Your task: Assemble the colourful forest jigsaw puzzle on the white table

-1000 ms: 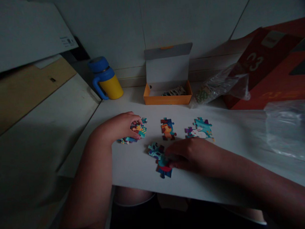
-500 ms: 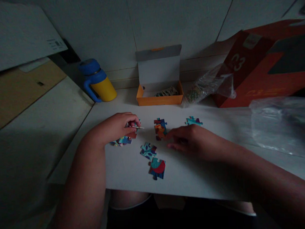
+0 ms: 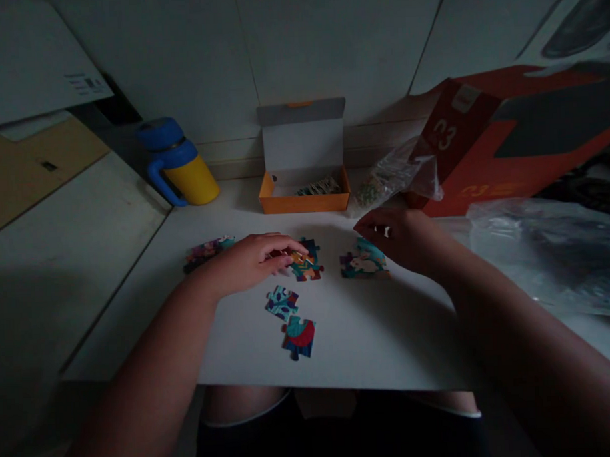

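Several groups of coloured puzzle pieces lie on a white table [image 3: 379, 339]. My left hand [image 3: 251, 260] rests fingers-down on the orange-and-teal cluster [image 3: 306, 263] in the middle, pinching a piece at its left edge. My right hand [image 3: 402, 235] hovers with curled fingers over the teal cluster with a white rabbit [image 3: 363, 263], touching its top edge. A purple-and-teal cluster [image 3: 206, 250] lies free to the left. Two loose pieces sit nearer me: a teal-and-purple piece [image 3: 281, 302] and a blue piece with a red patch [image 3: 299, 337].
An open orange box [image 3: 304, 200] with a grey lid stands at the back. A blue-and-yellow mug [image 3: 180, 167] is at the back left. A clear bag of pieces [image 3: 388, 179], a big red box [image 3: 507, 141] and crumpled plastic [image 3: 546, 253] fill the right.
My left hand left the purple cluster and moved right onto the orange-and-teal cluster. My right hand moved away from the loose pieces, up and right onto the rabbit cluster.
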Motion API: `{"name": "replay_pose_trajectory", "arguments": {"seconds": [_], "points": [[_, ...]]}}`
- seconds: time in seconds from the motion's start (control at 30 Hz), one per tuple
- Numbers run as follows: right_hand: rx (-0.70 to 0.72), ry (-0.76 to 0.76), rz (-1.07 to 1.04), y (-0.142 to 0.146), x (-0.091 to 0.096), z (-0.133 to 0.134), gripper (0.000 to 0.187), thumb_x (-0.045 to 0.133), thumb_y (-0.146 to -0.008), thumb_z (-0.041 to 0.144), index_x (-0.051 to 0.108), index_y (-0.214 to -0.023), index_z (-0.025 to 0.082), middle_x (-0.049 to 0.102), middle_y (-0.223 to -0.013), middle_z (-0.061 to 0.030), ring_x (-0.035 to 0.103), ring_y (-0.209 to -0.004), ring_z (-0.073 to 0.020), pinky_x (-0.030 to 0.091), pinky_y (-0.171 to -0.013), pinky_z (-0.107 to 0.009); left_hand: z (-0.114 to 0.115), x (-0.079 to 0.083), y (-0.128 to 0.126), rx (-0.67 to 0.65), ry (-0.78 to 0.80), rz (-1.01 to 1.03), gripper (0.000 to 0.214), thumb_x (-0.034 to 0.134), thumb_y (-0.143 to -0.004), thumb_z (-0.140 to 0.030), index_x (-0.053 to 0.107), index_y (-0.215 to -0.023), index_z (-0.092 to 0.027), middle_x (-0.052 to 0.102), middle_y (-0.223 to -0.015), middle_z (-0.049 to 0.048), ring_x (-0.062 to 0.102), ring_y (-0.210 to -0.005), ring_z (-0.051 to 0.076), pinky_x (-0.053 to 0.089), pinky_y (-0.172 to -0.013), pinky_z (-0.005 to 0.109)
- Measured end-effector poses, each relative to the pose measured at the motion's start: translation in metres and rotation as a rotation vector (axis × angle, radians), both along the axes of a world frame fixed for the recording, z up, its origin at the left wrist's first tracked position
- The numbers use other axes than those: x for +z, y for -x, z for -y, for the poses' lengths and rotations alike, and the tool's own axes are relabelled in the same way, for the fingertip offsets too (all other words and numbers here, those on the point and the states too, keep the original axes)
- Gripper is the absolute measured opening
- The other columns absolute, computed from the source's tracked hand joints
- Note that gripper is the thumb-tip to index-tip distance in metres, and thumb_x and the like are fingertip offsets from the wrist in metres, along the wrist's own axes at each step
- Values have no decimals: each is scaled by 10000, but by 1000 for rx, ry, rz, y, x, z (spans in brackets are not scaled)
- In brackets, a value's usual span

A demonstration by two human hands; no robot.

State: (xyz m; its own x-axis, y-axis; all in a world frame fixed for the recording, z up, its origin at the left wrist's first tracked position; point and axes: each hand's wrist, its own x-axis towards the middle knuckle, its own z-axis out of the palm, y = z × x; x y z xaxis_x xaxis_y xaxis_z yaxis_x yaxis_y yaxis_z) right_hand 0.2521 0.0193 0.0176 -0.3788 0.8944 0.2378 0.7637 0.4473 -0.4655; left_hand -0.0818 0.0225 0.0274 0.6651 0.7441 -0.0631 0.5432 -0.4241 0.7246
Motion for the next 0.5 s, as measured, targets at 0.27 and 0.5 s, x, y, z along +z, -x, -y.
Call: {"name": "replay_pose_trajectory", "arguments": {"seconds": [0.27, 0.5], "points": [[211, 362, -324, 37, -3, 25, 293, 689, -967, 398, 705, -1211, 236, 803, -1014, -52, 734, -817, -187, 554, -729, -311, 7, -23, -26, 50, 250, 413, 531, 711, -926, -121, 586, -1424, -256, 697, -1070, 38, 700, -1071, 174, 568, -960, 349], [169, 506, -447, 28, -11, 17, 227, 731, -933, 400, 736, -1094, 240, 814, -985, -41, 750, -838, -194, 550, -716, -298, 9, -25, -37, 102, 165, 450, 438, 687, -977, -243, 570, -1397, -209, 699, -1101, 76, 696, -961, 174, 591, -815, 322]]}}
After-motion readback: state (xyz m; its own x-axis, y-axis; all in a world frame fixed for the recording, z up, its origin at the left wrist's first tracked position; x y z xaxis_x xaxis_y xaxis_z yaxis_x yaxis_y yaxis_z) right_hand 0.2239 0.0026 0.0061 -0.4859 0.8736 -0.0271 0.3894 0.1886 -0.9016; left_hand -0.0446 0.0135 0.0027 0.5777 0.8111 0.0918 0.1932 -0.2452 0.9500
